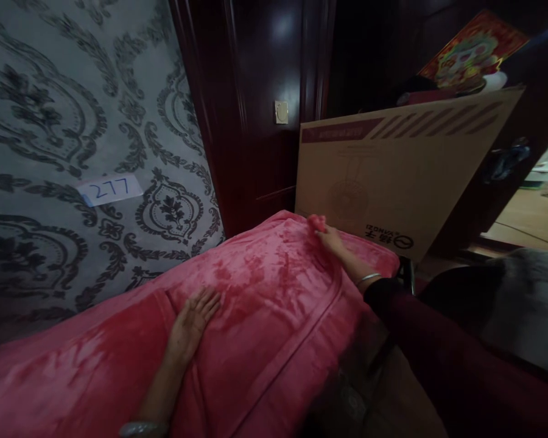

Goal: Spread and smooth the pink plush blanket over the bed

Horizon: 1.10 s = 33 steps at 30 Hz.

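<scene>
Left hand [192, 319] is laid on the pink blanket [256, 310] with fingers extended and nothing seen to be gripped; by the right hand [329, 238], its fingers curled tight, a bunched bit of that same cloth is held. Beyond the left hand, a patterned wall [176, 131] is seen. Beneath both hands, and well out to the left of the left one, the blanket is spread in loose folds; what is covered by it cannot be told. Ahead of the right hand, a dark red door panel [256, 79] is seen, and nearer to that hand, just past it, a large cardboard box [369, 176] is stood. Past the left hand, a paper label [111, 189] marked 277 is fixed to the wall. Behind the right hand, a bracelet [369, 278] is worn.

If the bunch were pulled hard, the whole blanket could be dragged askew, being pinned only weakly, it is judged, by the flat left hand. The box might be knocked, so close is it to the right hand's knuckles. The pile could be snagged by the bracelet if the wrist were drawn low across it.
</scene>
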Available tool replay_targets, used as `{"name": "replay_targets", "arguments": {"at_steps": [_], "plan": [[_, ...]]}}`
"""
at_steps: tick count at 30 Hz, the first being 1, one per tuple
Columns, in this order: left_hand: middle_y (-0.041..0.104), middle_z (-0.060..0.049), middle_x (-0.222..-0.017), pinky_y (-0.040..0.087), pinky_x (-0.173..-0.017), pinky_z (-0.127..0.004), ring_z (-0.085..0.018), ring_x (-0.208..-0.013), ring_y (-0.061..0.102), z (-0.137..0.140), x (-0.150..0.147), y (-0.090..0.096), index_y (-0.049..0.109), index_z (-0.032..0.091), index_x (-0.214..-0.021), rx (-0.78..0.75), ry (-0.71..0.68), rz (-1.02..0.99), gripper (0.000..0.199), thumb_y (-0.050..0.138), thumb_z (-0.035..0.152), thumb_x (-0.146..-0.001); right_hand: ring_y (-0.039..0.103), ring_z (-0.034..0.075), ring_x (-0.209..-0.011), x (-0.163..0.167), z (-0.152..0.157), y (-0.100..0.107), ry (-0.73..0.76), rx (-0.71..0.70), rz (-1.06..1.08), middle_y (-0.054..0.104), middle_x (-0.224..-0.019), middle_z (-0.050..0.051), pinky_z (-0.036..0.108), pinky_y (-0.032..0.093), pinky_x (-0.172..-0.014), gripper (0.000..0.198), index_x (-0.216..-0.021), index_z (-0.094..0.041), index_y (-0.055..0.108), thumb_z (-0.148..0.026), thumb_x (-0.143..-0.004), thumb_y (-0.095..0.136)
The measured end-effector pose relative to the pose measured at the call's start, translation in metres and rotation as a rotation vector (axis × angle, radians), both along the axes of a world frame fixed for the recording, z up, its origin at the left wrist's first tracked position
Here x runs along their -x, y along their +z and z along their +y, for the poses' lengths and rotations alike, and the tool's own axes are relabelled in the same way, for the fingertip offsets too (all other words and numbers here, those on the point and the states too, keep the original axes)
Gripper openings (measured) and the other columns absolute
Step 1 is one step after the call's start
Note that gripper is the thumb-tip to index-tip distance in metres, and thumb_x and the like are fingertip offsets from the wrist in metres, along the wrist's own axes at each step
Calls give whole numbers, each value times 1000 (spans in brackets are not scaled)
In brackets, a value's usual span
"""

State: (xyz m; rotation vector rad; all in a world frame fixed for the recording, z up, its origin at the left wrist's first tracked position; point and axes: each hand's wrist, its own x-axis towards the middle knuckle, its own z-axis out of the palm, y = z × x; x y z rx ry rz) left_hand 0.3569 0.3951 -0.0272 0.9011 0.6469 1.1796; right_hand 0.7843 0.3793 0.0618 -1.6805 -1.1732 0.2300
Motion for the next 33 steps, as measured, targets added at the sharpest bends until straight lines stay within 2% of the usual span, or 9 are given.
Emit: {"name": "replay_targets", "arguments": {"at_steps": [3, 5, 8, 12, 17, 23, 28, 30, 33], "plan": [[67, -13, -138, 38, -119, -58, -35, -132, 59, 3, 2, -3, 72, 22, -113, 12, -8, -20, 47, 63, 59, -84, 67, 23, -88, 55, 2, 6, 166, 46, -105, 75, -90, 9, 35, 54, -87, 24, -94, -8, 74, -21, -94, 54], [68, -14, -135, 39, -118, -57, -35, -131, 60, 4, 3, -5, 71, 21, -109, 22, -6, -29, 46, 64, 59, -84, 69, 26, -95, 89, -18, -1, 376, 13, -247, 77, -102, 7, 38, 54, -91, 33, -108, -15, 77, -24, -93, 50], [69, -16, -131, 41, -116, -55, -33, -129, 62, 5, 2, -5, 67, 20, -110, 43, 5, -22, 46, 61, 59, -86, 68, 24, -114, 124, -60, -23, 666, -39, -355, 73, -127, 2, 39, 52, -102, 46, -131, -25, 71, -24, -93, 44], [66, -18, -135, 44, -114, -54, -28, -124, 66, 0, -5, -2, 53, 22, -132, 76, 45, 17, 50, 48, 55, -95, 69, 24, -116, 135, -100, -59, 866, 38, -270, 73, -127, 4, 39, 54, -102, 46, -129, -25, 72, -22, -91, 46], [64, -18, -136, 49, -109, -45, -22, -112, 71, -4, -11, 4, 37, 24, -146, 157, 65, 31, 47, 44, 34, -100, 68, 27, -118, 131, -107, -87, 848, 32, -164, 72, -127, 7, 47, 53, -104, 43, -126, -23, 73, -26, -90, 50], [72, -14, -109, 62, -83, -39, -22, -81, 76, 14, -31, 27, 40, 22, -144, 337, 91, 97, 59, 64, 19, -90, 73, 30, -107, 128, -97, -83, 713, -183, -39, 76, -118, 7, 48, 59, -97, 36, -118, -23, 78, -37, -91, 59], [74, -6, -105, 61, -70, -31, -16, -72, 71, 36, -67, 41, 19, 30, -159, 240, 218, 150, 86, 64, 14, -88, 74, 31, -106, 126, -109, -85, 670, -273, -9, 76, -116, 7, 50, 59, -97, 33, -117, -25, 78, -38, -93, 60], [73, -4, -109, 59, -68, -25, -13, -71, 69, 41, -78, 39, 23, 31, -160, 203, 260, 148, 91, 67, 9, -83, 74, 30, -105, 126, -115, -92, 681, -271, -22, 77, -115, 6, 49, 60, -96, 32, -116, -25, 78, -35, -95, 58], [73, -3, -100, 53, -60, -19, -9, -62, 62, 47, -84, 35, 41, 25, -154, 116, 329, 195, 86, 65, 1, -75, 74, 27, -105, 128, -122, -101, 761, -279, -73, 76, -116, 7, 44, 62, -92, 34, -120, -25, 76, -26, -94, 54]]}}
